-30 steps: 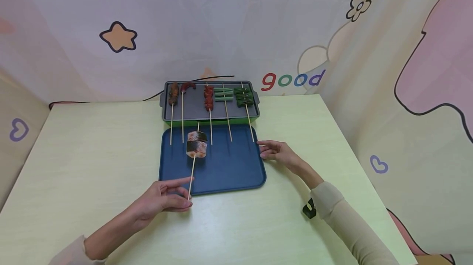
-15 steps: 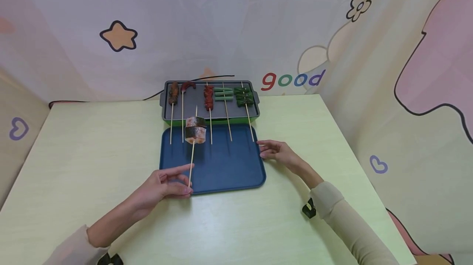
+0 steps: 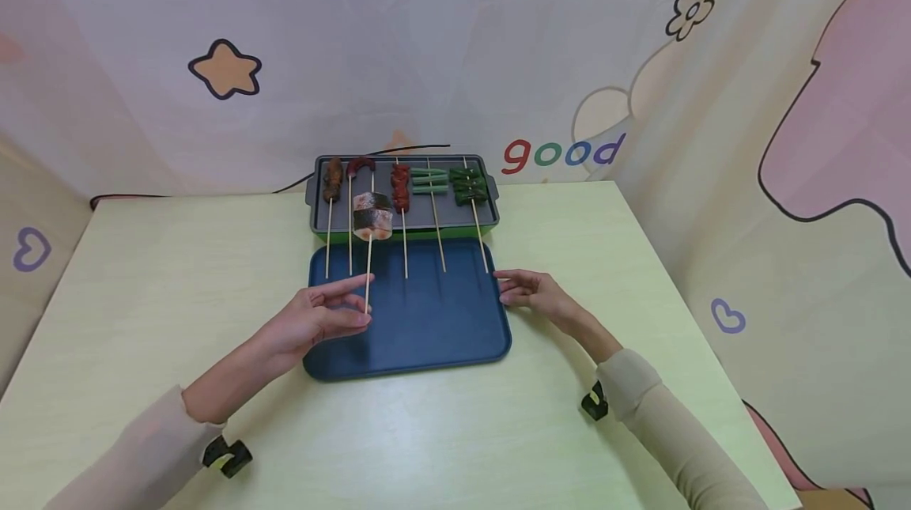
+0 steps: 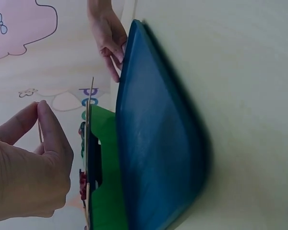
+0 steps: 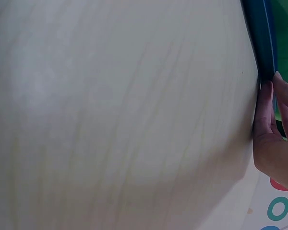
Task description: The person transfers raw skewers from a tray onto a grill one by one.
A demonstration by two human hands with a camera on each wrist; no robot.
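In the head view my left hand (image 3: 313, 322) pinches the lower stick of a skewer (image 3: 373, 217) with pale, dark-banded chunks. These chunks hang over the front edge of the grill (image 3: 384, 209), between the red curled skewer (image 3: 360, 166) and the red-chunk skewer (image 3: 401, 187). In the left wrist view that hand (image 4: 38, 167) holds the thin stick between thumb and fingertip; the chunks are out of that view. My right hand (image 3: 544, 300) grips the right rim of the blue tray (image 3: 434, 336), thumb and fingertips at its edge, as the right wrist view also shows.
On the grill also lie a brown skewer (image 3: 332, 179), a green-stick skewer (image 3: 430, 180) and a leafy green skewer (image 3: 468, 186), sticks jutting over the tray. The pale table (image 3: 178, 281) surrounds them. A patterned curtain (image 3: 398, 43) hangs behind.
My left hand has moved forward with the skewer, from above the tray's middle to the grill's front edge. The right hand stays at the tray's rim.
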